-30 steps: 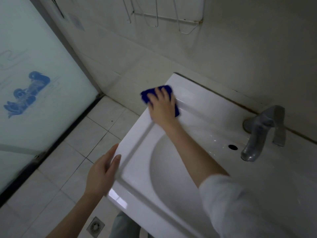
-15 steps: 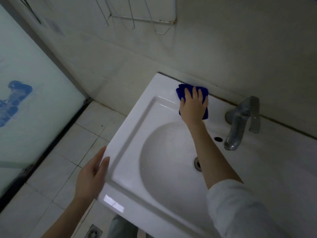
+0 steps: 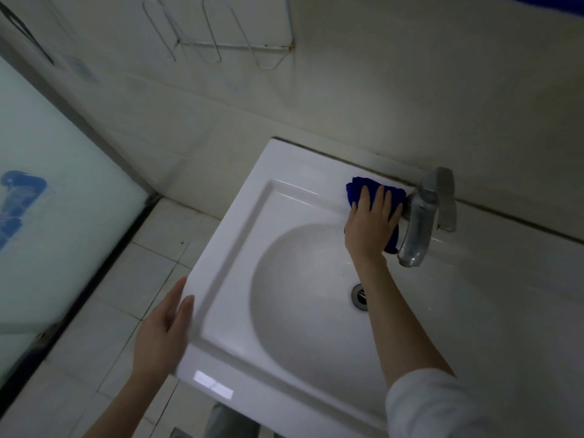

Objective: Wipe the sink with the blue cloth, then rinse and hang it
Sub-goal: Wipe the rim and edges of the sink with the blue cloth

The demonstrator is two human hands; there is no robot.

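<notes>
The white ceramic sink fills the middle of the view, its drain low in the basin. The blue cloth lies on the sink's back ledge, right beside the base of the metal faucet. My right hand presses flat on the cloth with straight fingers and hides most of it. My left hand rests against the sink's left front edge, fingers straight.
A white wire rack is fixed to the tiled wall above the sink. A frosted glass door with a blue print stands at the left. Pale floor tiles lie between door and sink.
My right hand has slid the cloth rightward along the back ledge, from the sink's far left corner to the faucet base. My left hand stays on the left edge.
</notes>
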